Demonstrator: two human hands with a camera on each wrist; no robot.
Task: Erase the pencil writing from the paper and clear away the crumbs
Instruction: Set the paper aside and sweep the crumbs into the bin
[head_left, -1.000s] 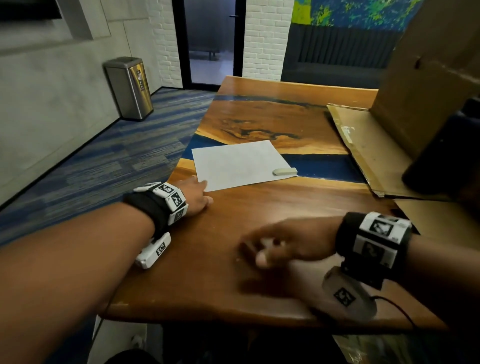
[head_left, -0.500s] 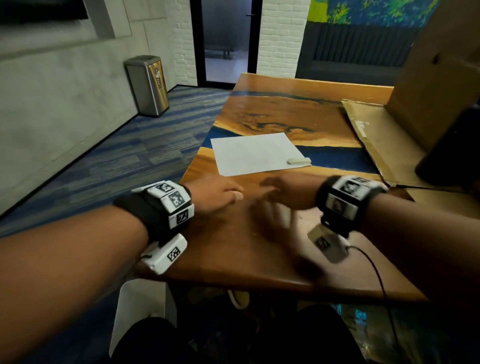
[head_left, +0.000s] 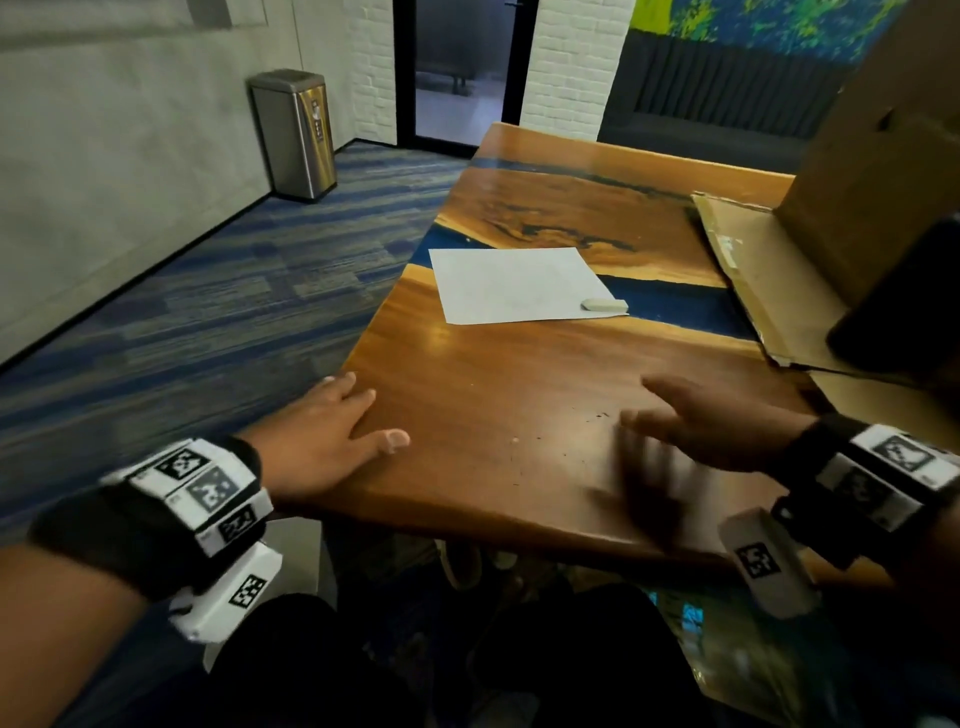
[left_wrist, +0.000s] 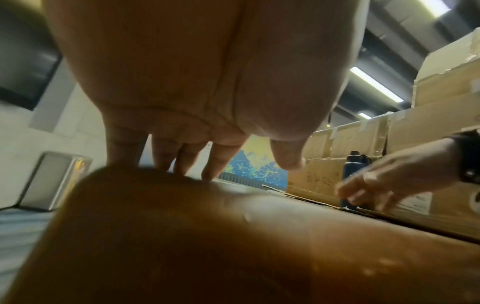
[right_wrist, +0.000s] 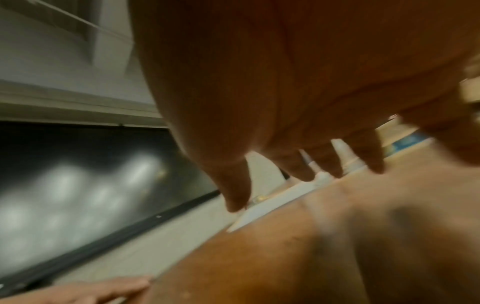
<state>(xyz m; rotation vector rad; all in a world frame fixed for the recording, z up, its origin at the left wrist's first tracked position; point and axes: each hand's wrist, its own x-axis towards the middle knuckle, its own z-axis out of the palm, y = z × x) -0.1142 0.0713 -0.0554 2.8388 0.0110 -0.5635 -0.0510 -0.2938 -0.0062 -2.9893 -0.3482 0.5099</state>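
Paper (head_left: 514, 285), a single white sheet, lies flat on the wooden bench (head_left: 519, 395) toward its far half, partly over the blue band that crosses the top. An eraser (head_left: 604, 305) (pale, oblong) rests on the sheet's near right corner, well apart from both hands. No writing can be made out on the sheet from the head view. A few small dark and pale crumbs (head_left: 597, 417) speckle the bare wood nearer the person, just left of the right hand.

The left hand (head_left: 332, 434) lies at the bench's near left edge with its fingers stretched out and spread, fingertips on the wood and the thumb pointing inward; it holds nothing. The left wrist view shows the same hand (left_wrist: 197, 86) from beneath, fingers straight down to the surface.

The right hand (head_left: 711, 431) hovers low over the near right part of the bench, fingers extended and loosely apart, blurred at the tips, with a smeared shadow on the wood below it. It holds nothing either; in the right wrist view its fingers (right_wrist: 296, 164) hang straight and separate above the wood.

Flattened cardboard (head_left: 763, 291) lies along the right side of the bench, with a box (head_left: 878, 171) standing on it. A steel bin (head_left: 295, 135) stands on the striped carpet by the wall.
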